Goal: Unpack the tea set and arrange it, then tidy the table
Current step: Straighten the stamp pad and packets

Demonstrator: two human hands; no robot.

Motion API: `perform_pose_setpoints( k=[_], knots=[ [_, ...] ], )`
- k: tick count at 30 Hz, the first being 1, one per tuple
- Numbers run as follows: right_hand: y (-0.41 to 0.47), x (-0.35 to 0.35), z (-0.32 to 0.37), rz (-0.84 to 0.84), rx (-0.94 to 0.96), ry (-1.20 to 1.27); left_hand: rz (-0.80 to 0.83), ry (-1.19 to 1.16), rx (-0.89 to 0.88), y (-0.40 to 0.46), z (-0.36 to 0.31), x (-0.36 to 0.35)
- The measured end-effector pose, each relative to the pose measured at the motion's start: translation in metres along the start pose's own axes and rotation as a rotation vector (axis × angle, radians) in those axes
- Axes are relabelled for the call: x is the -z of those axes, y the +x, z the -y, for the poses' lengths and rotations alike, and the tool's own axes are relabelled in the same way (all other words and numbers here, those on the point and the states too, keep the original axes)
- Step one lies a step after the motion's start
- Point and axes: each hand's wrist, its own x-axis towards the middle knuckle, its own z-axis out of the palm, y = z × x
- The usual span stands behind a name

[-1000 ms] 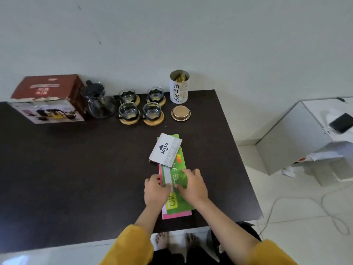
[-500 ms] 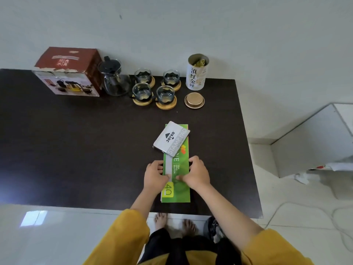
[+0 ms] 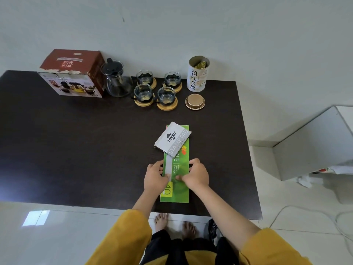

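A glass teapot (image 3: pixel 116 81) with a black lid stands at the back of the dark table (image 3: pixel 66 150), beside the red tea-set box (image 3: pixel 73 73). Several glass cups (image 3: pixel 166 95) sit on round wooden coasters to its right. An open tea tin (image 3: pixel 197 74) stands further right, its gold lid (image 3: pixel 195 101) lying in front. Near the front edge lies a long green packet (image 3: pixel 178 190) with a grey stamp pad box (image 3: pixel 172 139) on its far end. My left hand (image 3: pixel 154 176) and my right hand (image 3: pixel 195 175) grip the packet's two long sides, thumbs on top.
A white cabinet (image 3: pixel 309 142) stands right of the table, with papers beside it. A cable (image 3: pixel 336 220) lies on the tiled floor. My bare feet show under the table's front edge.
The pink sheet that stuck out under the green packet is now out of sight, and the packet lies straight. Both hands stay at its sides. The view has shifted.
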Motion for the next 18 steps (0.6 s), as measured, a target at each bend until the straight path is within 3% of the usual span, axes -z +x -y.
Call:
perform_pose_setpoints(
  k=[18],
  knots=[
    [0.0099,0.0032,-0.0016,0.072,0.018,0.029,0.024,-0.061,0.051,0.0039,-0.0017,0.0029]
  ],
)
